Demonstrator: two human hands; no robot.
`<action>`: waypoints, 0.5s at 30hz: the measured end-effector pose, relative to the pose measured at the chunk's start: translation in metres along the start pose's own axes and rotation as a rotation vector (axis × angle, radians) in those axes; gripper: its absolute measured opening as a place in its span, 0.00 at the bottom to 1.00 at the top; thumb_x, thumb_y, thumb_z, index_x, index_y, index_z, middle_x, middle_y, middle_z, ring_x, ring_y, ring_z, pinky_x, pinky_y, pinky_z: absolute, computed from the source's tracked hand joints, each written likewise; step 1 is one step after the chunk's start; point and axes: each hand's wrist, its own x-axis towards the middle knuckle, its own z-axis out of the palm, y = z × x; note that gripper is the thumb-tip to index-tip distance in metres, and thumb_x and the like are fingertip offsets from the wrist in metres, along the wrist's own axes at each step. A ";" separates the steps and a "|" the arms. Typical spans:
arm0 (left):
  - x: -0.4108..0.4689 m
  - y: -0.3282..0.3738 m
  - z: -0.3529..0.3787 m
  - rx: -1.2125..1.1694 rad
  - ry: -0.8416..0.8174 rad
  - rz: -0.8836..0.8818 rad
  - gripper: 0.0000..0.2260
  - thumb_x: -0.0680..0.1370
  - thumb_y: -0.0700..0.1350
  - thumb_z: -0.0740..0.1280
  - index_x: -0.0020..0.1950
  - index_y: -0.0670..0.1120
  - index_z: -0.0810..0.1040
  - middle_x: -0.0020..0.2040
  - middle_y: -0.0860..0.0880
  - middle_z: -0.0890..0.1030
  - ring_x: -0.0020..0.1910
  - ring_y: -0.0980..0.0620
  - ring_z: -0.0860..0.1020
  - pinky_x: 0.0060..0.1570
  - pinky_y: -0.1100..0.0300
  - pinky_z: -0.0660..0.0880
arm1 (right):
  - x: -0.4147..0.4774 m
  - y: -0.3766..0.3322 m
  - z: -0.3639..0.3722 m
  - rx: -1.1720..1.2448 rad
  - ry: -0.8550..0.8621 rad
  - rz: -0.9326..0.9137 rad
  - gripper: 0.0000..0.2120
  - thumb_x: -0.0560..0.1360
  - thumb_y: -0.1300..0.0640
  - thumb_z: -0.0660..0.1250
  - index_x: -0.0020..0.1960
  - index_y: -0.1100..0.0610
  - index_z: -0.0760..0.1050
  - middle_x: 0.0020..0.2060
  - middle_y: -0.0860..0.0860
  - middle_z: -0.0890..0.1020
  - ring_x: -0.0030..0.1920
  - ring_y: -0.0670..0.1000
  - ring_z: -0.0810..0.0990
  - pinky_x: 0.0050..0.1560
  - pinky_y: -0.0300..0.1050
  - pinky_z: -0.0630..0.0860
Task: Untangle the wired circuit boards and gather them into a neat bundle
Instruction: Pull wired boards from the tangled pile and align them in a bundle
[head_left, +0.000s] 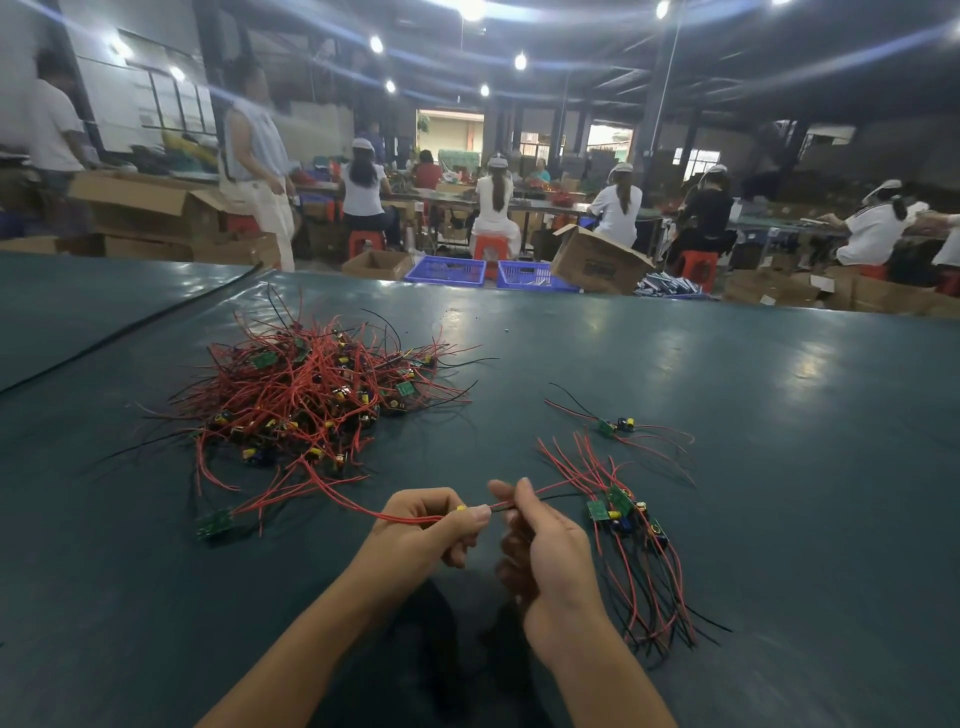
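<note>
The left hand (431, 527) pinches a small yellow-capped board (460, 510); the right hand (543, 540) pinches its thin wires (558, 488) above the glossy teal worktop (779, 415).

Both bare forearms reach forward from the lower edge and converge. The left grip (431, 525) pinches thin red wires (410, 518) between thumb and curled forefinger, its other fingers folded. The right grip (540, 540), just beside it, pinches the wires between thumb and forefinger
</note>
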 end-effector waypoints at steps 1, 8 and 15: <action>0.001 0.002 -0.001 -0.010 0.009 -0.001 0.14 0.66 0.55 0.72 0.27 0.48 0.77 0.26 0.50 0.75 0.27 0.55 0.73 0.32 0.64 0.71 | 0.003 -0.003 -0.003 0.055 0.016 -0.009 0.15 0.79 0.54 0.65 0.39 0.58 0.85 0.26 0.46 0.70 0.22 0.43 0.62 0.21 0.35 0.57; 0.002 0.006 -0.007 -0.107 0.151 -0.057 0.19 0.67 0.54 0.77 0.26 0.46 0.72 0.26 0.47 0.72 0.26 0.52 0.71 0.31 0.63 0.71 | 0.017 -0.012 -0.023 0.103 0.172 -0.202 0.11 0.78 0.54 0.67 0.40 0.57 0.82 0.30 0.50 0.82 0.19 0.42 0.62 0.18 0.34 0.58; 0.000 0.013 -0.006 -0.222 0.089 -0.145 0.14 0.68 0.53 0.69 0.27 0.47 0.72 0.27 0.47 0.72 0.26 0.53 0.70 0.28 0.65 0.70 | 0.000 0.012 -0.001 -0.119 -0.005 -0.049 0.32 0.58 0.32 0.71 0.48 0.58 0.79 0.27 0.48 0.76 0.22 0.45 0.66 0.22 0.36 0.64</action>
